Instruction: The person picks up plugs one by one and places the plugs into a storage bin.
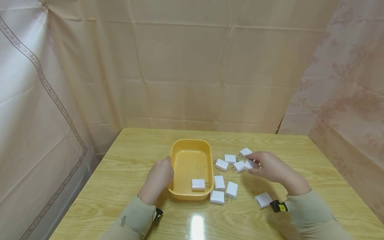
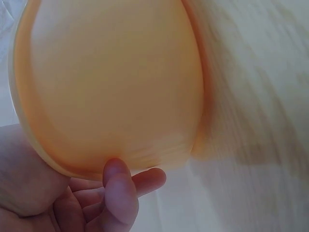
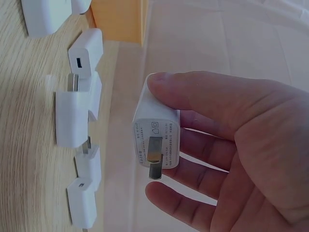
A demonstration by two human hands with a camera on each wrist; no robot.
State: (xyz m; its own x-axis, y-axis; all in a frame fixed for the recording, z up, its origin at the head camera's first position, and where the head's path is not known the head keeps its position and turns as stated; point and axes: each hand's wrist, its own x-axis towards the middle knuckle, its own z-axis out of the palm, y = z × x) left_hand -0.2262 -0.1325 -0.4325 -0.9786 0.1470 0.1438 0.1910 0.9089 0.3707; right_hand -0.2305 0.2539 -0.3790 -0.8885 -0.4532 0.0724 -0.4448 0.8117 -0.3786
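At its left rim, the yellow plastic basket point(image 1: 192, 144) is gripped by my left hand point(image 1: 160, 176); the left wrist view shows curled fingers point(image 2: 120, 198) against the basket wall. One white charger plug point(image 1: 198, 184) lies inside, near the basket's front right corner. My right hand point(image 1: 271, 166) pinches another white charger plug point(image 3: 157, 111) between thumb and fingers, its metal prongs exposed and its body off the table in the right wrist view. Close by that hand on the table are several more plugs, including one point(image 1: 239, 166) just left of it and one point(image 1: 245, 152) behind.
Three plugs, one of them a charger plug point(image 1: 217, 197), lie against or near the basket's right side. A lone plug point(image 1: 263, 200) rests near the right wrist strap point(image 1: 279, 206). Cloth curtains point(image 1: 210, 66) hang behind the wooden table point(image 1: 144, 140) and at both sides.
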